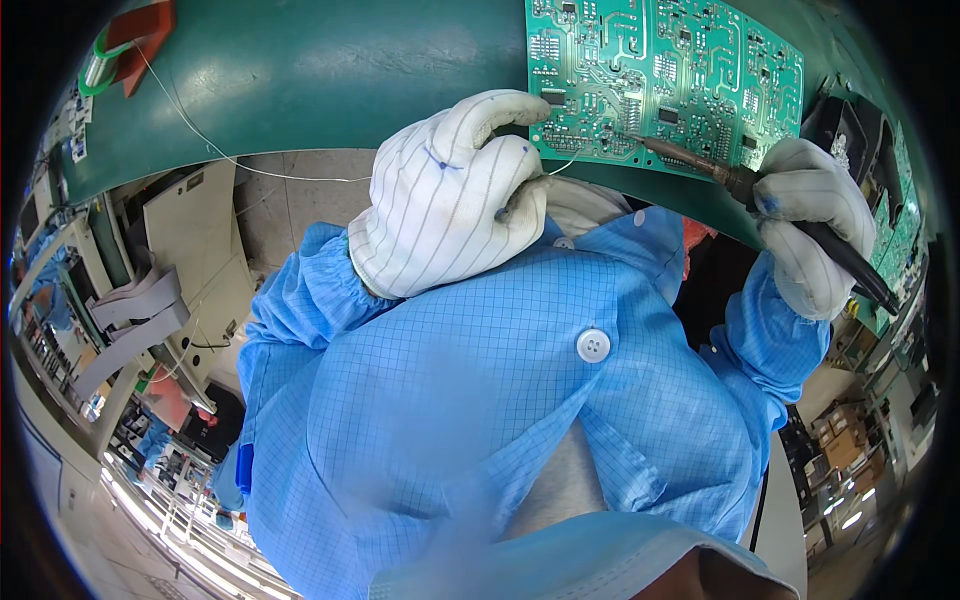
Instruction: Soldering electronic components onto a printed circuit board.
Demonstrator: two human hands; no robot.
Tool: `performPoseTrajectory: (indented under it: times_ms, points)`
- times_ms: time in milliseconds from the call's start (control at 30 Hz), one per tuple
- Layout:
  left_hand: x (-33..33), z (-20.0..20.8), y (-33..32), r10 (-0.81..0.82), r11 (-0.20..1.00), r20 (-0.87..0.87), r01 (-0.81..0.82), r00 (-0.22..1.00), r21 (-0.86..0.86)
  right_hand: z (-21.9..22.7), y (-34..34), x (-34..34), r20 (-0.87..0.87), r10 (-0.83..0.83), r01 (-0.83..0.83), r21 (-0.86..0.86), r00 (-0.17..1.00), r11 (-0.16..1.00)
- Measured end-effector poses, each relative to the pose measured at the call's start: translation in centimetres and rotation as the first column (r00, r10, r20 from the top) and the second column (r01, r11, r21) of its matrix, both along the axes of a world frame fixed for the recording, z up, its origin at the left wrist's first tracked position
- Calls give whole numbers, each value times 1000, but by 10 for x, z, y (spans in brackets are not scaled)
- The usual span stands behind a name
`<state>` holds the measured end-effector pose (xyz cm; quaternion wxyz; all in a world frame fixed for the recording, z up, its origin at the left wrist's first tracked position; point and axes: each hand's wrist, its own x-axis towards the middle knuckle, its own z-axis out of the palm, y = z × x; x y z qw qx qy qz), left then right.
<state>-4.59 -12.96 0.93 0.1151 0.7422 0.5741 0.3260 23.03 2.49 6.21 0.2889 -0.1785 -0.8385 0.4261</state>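
Apparent soldering: right hand grips black-handled iron over green rectangular circuit board; left hand clasps thin pale wire alongside; feeding seems required.

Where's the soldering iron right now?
The soldering iron is right of centre in the head view, held in the right hand, its tip over the green circuit board.

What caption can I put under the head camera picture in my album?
Gloved left hand with a thin wire, gloved right hand holding a soldering iron over a green board.
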Motion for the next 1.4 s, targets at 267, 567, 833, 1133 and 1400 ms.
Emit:
performPoseTrajectory:
  times_ms: [267, 567, 833, 1133, 1400]
  points:
    - [4, 3, 2, 13, 1000, -12, -13, 1000, -20, -2, -2, -4, 23, 52, -54, 61, 998, 997]
    - [3, 3, -1, 10, 999, -22, -11, 1000, -33, -1, 1, -8, 58, 95, -99, 68, 994, 993]
    - [2, 1, 1, 6, 1000, 2, -6, 1000, -31, 2, -8, -4, 39, -19, 16, 65, 999, 998]
    - [0, -1, 2, 1, 1000, -7, -1, 1000, 0, -14, -28, 31, -50, -373, 376, 53, 926, 925]
    - [3, 1, 3, 2, 998, -66, -7, 998, -70, -77, -38, 91, -264, -946, 969, 206, 187, 134]
